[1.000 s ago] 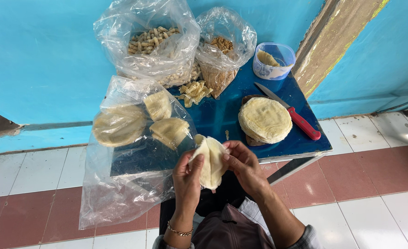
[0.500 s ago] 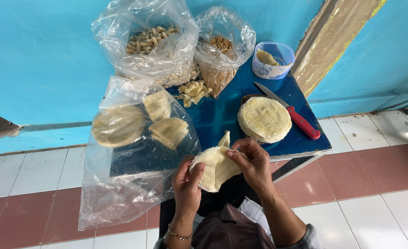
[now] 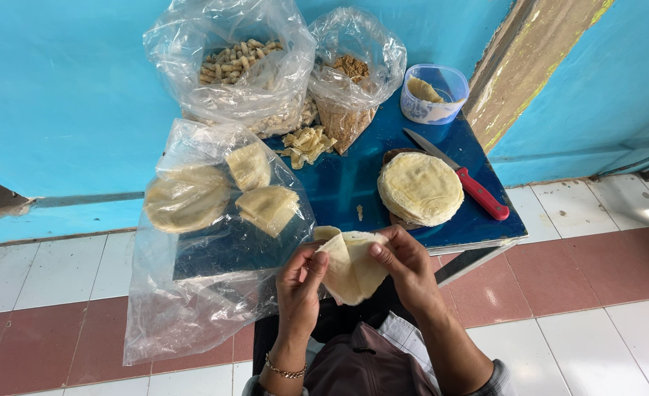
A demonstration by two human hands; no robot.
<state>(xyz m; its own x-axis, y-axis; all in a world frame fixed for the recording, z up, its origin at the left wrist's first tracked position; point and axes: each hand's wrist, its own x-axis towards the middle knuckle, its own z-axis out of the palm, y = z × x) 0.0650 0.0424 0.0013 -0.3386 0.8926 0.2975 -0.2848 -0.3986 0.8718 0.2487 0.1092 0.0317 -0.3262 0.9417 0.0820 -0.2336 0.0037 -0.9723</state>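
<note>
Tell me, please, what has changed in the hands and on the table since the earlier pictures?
Both hands, left hand and right hand, kept hold of the thin wrapper and folded it into a cone shape, point down. The stack of wrappers, the knife and the plastic bags stayed in place.

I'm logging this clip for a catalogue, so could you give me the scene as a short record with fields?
setting: small blue table against a blue wall, tiled floor
left hand: grips the folded wrapper from the left side
right hand: pinches the wrapper's upper edge
on table: stack of round wrappers, red-handled knife, plastic tub
bags: peanuts, brown crumbs, folded wrappers on clear plastic
</note>
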